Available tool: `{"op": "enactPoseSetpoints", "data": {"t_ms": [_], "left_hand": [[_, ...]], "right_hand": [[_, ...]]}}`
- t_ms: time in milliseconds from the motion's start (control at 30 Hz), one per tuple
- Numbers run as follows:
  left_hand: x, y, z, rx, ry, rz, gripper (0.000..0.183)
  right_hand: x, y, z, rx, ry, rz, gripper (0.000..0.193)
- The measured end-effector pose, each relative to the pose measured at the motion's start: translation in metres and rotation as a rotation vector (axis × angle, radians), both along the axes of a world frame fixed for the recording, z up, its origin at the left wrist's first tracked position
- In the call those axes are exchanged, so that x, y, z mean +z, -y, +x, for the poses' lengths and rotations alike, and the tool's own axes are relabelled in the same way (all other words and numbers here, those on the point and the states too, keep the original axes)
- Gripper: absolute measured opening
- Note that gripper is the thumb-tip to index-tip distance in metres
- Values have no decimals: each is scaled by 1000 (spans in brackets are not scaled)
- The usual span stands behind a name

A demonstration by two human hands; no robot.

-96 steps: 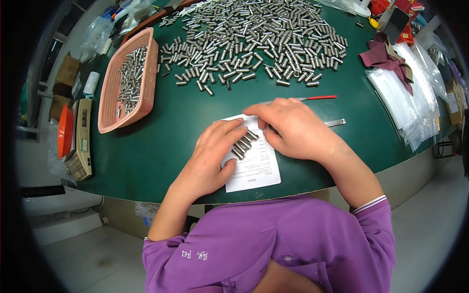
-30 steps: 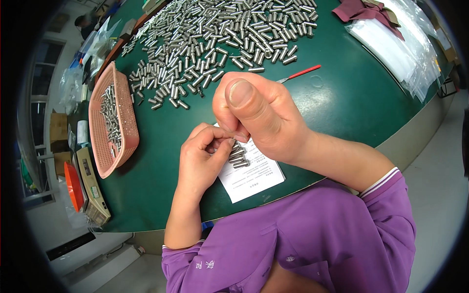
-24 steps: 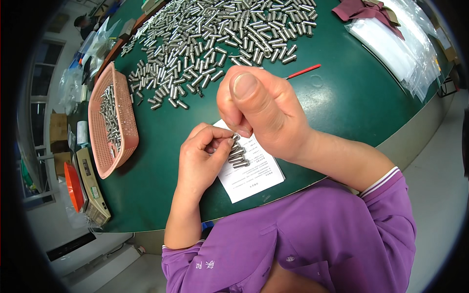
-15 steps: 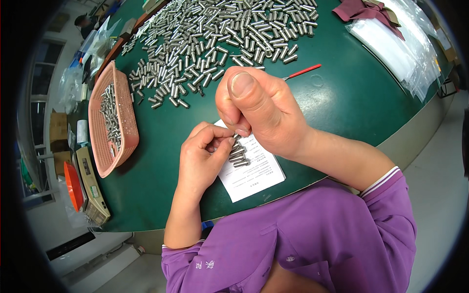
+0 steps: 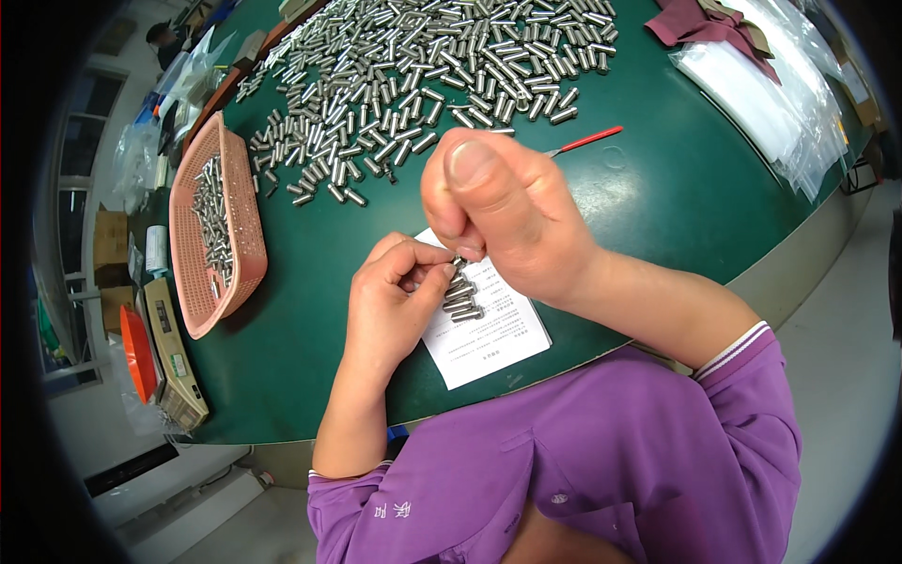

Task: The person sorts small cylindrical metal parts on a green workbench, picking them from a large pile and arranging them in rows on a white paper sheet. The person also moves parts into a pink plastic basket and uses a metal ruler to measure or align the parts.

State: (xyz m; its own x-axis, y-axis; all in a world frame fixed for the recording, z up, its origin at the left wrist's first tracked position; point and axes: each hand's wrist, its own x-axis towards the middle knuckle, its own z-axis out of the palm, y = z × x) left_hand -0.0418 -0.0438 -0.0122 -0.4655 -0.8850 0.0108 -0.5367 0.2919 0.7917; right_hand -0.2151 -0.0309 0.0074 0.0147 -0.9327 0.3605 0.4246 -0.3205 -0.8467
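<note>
A short row of small metal pins (image 5: 462,303) lies on a printed white paper sheet (image 5: 498,351) near the table's front edge. At the far end of that row, my left hand (image 5: 390,291) is closed in a pinch, thumb and forefinger on a metal pin that is mostly covered. Above and to the right, my right hand (image 5: 512,211) is curled closed with its thumb on top. Its lower fingertips meet the left hand's pinch. Whatever lies inside the right hand's curl is hidden.
A large heap of metal pins (image 5: 423,70) spreads over the green table (image 5: 676,207). A pink basket (image 5: 249,235) holding more pins stands at the left, beside a scale (image 5: 177,362). Behind my right hand lies a red-handled tool (image 5: 592,137); plastic bags (image 5: 761,103) are at the far right.
Both hands keep nearly the same pose over the row of pins. Only a slight shift of the whole view shows.
</note>
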Motion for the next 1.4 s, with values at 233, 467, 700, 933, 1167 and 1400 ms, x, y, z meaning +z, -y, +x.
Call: {"op": "enactPoseSetpoints", "data": {"t_ms": [233, 467, 700, 933, 1167, 1400], "left_hand": [[0, 1, -1, 19, -7, -1, 10], [-4, 3, 2, -2, 6, -8, 9], [-1, 1, 2, 4, -17, -59, 10], [-3, 6, 9, -64, -47, -62, 13], [0, 2, 8, -32, -31, -48, 16], [-10, 2, 8, -15, -92, -53, 17]], "right_hand": [[-8, 7, 17, -29, -47, -78, 43], [-5, 7, -4, -53, 110, 71, 46], [-3, -13, -5, 93, 97, -142, 40], [-8, -13, 0, 80, -44, -280, 41], [-6, -13, 7, 39, -204, -336, 53], [-3, -17, 12, 27, -433, -473, 47]]}}
